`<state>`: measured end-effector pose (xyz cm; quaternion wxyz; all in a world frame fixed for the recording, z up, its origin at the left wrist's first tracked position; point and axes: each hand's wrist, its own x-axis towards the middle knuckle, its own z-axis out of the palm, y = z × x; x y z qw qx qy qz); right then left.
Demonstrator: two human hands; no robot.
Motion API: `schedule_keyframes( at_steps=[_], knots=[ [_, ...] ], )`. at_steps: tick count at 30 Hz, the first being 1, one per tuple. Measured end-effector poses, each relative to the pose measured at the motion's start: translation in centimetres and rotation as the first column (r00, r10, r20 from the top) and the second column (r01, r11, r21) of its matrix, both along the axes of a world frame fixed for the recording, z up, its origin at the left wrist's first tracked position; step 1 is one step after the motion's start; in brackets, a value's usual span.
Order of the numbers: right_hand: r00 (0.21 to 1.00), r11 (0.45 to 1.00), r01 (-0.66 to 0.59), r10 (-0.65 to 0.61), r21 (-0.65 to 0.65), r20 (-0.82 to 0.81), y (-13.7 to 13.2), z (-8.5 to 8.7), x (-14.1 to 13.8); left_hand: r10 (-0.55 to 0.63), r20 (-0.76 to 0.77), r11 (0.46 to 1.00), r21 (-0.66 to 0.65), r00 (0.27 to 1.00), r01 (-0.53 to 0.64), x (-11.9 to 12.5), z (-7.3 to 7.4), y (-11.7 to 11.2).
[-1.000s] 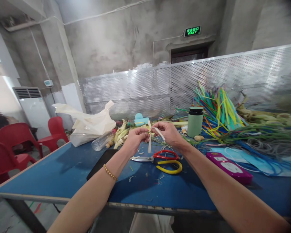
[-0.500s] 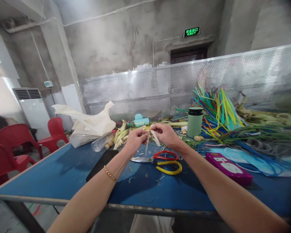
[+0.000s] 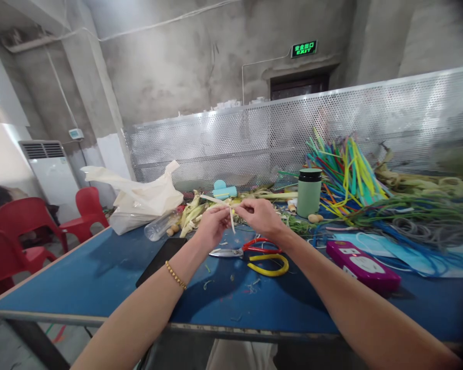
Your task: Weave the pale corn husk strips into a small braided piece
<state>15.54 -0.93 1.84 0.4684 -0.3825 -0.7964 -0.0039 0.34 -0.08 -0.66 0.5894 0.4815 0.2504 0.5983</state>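
Observation:
My left hand (image 3: pixel 213 223) pinches a thin pale strip (image 3: pixel 232 224) that looks like corn husk. One end hangs below the fingertips and another part sticks out up and to the left. Close beside it, the bent fingers and thumb of my right hand (image 3: pixel 263 215) are closed at the strip; the exact grip is partly hidden. Under the hands lie scissors (image 3: pixel 224 253) with one red and one yellow handle, on the blue table (image 3: pixel 100 277). Behind the hands is a heap of pale husks (image 3: pixel 193 216).
A black phone (image 3: pixel 158 261) lies by my left forearm. Farther left are a clear bottle (image 3: pixel 157 228) and a white bag (image 3: pixel 148 198). At right stand a green flask (image 3: pixel 308 198), coloured strips (image 3: pixel 347 174) and a purple box (image 3: pixel 364 264). A perforated metal panel (image 3: pixel 231 149) borders the back.
The wide part of the strip, which hung beneath my right hand, now points up-left above my left hand. My right hand has turned, its back facing up more.

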Motion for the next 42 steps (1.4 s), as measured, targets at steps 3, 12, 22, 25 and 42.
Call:
schedule_keyframes(
  at_steps=[3,12,22,25,42],
  knots=[
    [0.999,0.999,0.02,-0.018,-0.027,0.04,-0.2,-0.1,-0.3,0.067,-0.076,0.995,0.081,0.995,-0.061,0.4,-0.2,-0.2],
    [1.0,0.996,-0.005,0.005,-0.09,0.006,-0.5,0.0,-0.7,0.329,-0.199,0.923,0.276,0.923,-0.269,0.3,0.3,-0.9],
    [0.995,0.99,-0.047,0.058,0.136,-0.08,-0.5,0.2,-0.5,0.177,-0.173,0.956,0.263,0.969,-0.128,0.6,0.3,-1.1],
    [0.994,0.99,-0.068,0.077,0.123,-0.072,-0.3,0.0,-0.4,0.136,-0.212,0.954,0.291,0.968,-0.071,0.5,0.1,-0.9],
    [0.986,0.982,0.059,-0.029,0.182,-0.164,-1.1,0.7,-0.3,0.297,-0.147,0.931,0.265,0.943,-0.252,-0.3,1.0,-1.0]
  ],
)
